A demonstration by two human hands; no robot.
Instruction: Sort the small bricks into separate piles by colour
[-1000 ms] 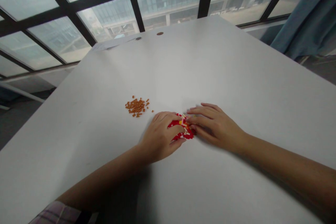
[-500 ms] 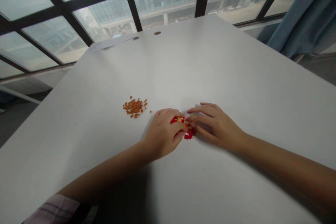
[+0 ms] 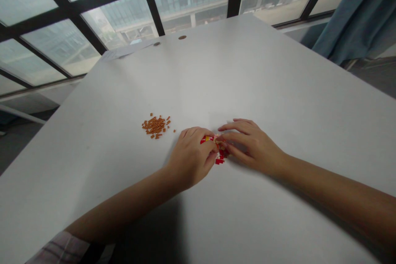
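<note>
No readable text, labels, brands, numbers or signs appear in this view; the sheet of paper (image 3: 120, 53) lying at the far edge of the white table (image 3: 247, 70) shows nothing legible.

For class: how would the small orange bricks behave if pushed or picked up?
The small orange bricks look like hard plastic, so probably stiff and light. Flat sides suggest sliding, not rolling. Loose in a heap, they would likely scatter when pushed.

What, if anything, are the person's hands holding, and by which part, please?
The left hand and right hand meet on a cluster of red and yellow plastic bricks; their fingertips seem to grip its middle, hiding the exact hold.
</note>
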